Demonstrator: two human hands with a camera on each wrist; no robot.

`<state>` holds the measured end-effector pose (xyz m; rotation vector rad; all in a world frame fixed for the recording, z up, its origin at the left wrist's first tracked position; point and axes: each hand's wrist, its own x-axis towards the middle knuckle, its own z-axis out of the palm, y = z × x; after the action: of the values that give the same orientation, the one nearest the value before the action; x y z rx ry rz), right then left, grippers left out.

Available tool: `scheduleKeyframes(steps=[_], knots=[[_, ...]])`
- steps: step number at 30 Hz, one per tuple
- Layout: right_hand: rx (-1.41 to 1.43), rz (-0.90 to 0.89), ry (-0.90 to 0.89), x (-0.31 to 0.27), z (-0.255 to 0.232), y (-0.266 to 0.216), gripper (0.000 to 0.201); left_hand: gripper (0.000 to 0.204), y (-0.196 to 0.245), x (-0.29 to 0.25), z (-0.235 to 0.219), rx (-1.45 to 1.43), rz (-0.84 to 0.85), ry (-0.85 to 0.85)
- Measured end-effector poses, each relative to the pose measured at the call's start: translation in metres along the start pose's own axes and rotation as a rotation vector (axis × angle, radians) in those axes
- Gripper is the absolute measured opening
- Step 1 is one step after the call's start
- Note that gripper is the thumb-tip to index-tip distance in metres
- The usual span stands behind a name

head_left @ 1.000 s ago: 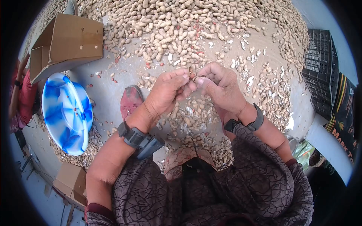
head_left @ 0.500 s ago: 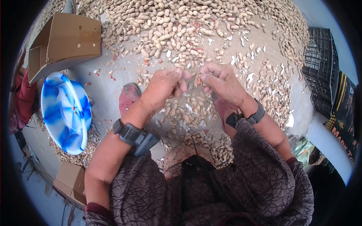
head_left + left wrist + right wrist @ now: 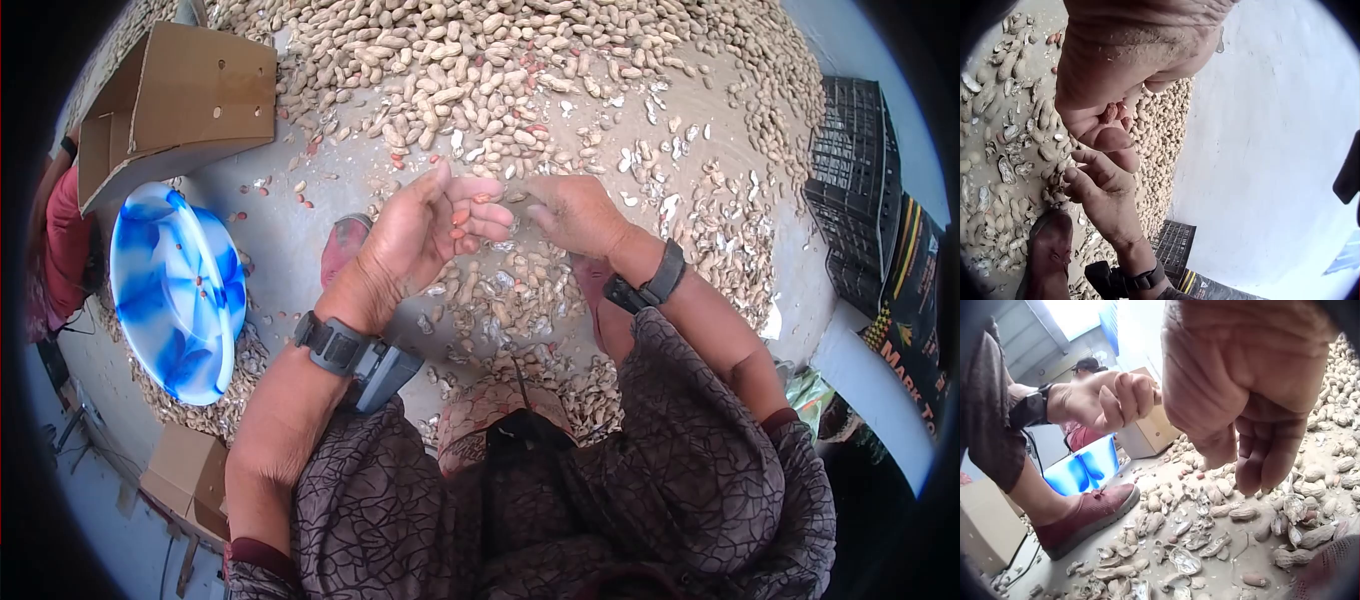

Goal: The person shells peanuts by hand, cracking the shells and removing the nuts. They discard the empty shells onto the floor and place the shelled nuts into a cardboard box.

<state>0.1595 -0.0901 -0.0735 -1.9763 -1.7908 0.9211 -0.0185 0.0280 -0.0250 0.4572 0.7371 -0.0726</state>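
Observation:
My left hand (image 3: 415,225) is turned palm up. Its bent fingers cup several reddish peanut kernels (image 3: 460,217), which also show as kernels (image 3: 1110,113) along the fingers in the left wrist view. Just to the right, my right hand (image 3: 580,215) hangs with loosely bent fingers, blurred at the tips in the head view. The right wrist view shows nothing held between the right hand's fingers (image 3: 1254,453). Below both hands, cracked shells and whole peanuts (image 3: 500,290) lie on the floor between the shoes.
A large heap of unshelled peanuts (image 3: 480,60) spreads ahead. To the left stand a blue and white basin (image 3: 170,330) with a few kernels inside and a cardboard box (image 3: 200,90). Another person's red sleeve (image 3: 62,230) shows behind them. A black crate (image 3: 850,170) stands right.
The hands were together at a peanut, then drew apart with something reddish at the right fingertips. Now the left palm has turned up, showing kernels, and nothing reddish shows at the right fingertips.

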Motion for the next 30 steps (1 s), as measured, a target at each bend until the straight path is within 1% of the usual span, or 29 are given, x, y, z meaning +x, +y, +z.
scheduleKeyframes(steps=[2,4,5,6,7,9,10,14,16,17,19,20,21,22,23,24,25,28,29,30], knots=[[-0.027,-0.028,0.007,0.008,0.010,0.003,0.013,0.056,0.000,0.000,-0.001,-0.018,-0.002,-0.011],[-0.156,-0.011,-0.088,0.016,0.016,0.004,0.013,0.054,-0.001,-0.001,-0.002,-0.034,-0.007,-0.018],[-0.154,-0.010,-0.086,0.019,0.020,0.007,0.013,0.049,0.000,-0.001,-0.002,-0.030,-0.010,-0.023],[-0.203,-0.022,-0.144,0.022,0.024,0.010,0.014,0.044,0.000,-0.001,-0.003,-0.026,-0.013,-0.029],[-0.253,-0.036,-0.203,0.023,0.028,0.013,0.015,0.044,0.000,-0.002,-0.003,-0.025,-0.014,-0.028],[-0.270,-0.039,-0.171,0.021,0.033,0.016,0.016,0.036,-0.001,-0.003,-0.003,0.009,0.004,-0.011],[-0.290,-0.043,-0.138,0.021,0.034,0.017,0.017,0.036,-0.001,-0.003,-0.003,0.009,0.004,-0.010],[-0.262,-0.001,-0.200,0.022,0.034,0.022,0.017,0.030,-0.002,-0.002,-0.005,0.017,0.005,-0.009],[-0.026,0.091,-0.141,0.019,0.028,0.024,0.013,0.029,-0.003,-0.002,-0.009,0.030,0.008,-0.007],[-0.027,0.092,-0.142,0.018,0.024,0.026,0.013,0.028,-0.004,-0.001,-0.012,-0.008,0.002,-0.021],[0.907,0.551,-0.284,0.017,0.009,0.024,0.014,0.028,-0.003,-0.001,-0.010,-0.046,-0.003,-0.038],[0.906,0.551,-0.284,0.015,0.003,0.021,0.014,0.030,-0.003,-0.001,-0.007,0.029,0.008,0.030],[1.043,0.548,-0.248,0.010,-0.004,0.014,0.015,0.031,-0.004,-0.001,-0.003,0.104,0.019,0.098],[1.180,0.543,-0.211,0.006,-0.010,0.008,0.017,0.031,-0.005,-0.001,-0.001,0.105,0.019,0.097],[1.180,0.544,-0.209,0.003,-0.013,0.004,0.017,0.032,-0.006,-0.001,0.002,0.210,0.037,0.133],[1.158,0.458,-0.214,0.000,-0.015,0.001,0.018,0.033,-0.007,0.000,0.004,0.316,0.055,0.169],[1.134,0.372,-0.220,-0.002,-0.017,-0.003,0.019,0.033,-0.008,0.002,0.006,0.317,0.055,0.168],[1.089,0.326,-0.210,-0.005,-0.024,-0.016,0.018,0.030,-0.012,0.007,0.009,0.396,0.038,0.145],[1.089,0.327,-0.209,-0.006,-0.028,-0.020,0.018,0.029,-0.013,0.007,0.011,0.473,0.035,0.151],[1.016,0.273,-0.165,-0.007,-0.032,-0.024,0.015,0.028,-0.014,0.008,0.012,0.550,0.032,0.156]])
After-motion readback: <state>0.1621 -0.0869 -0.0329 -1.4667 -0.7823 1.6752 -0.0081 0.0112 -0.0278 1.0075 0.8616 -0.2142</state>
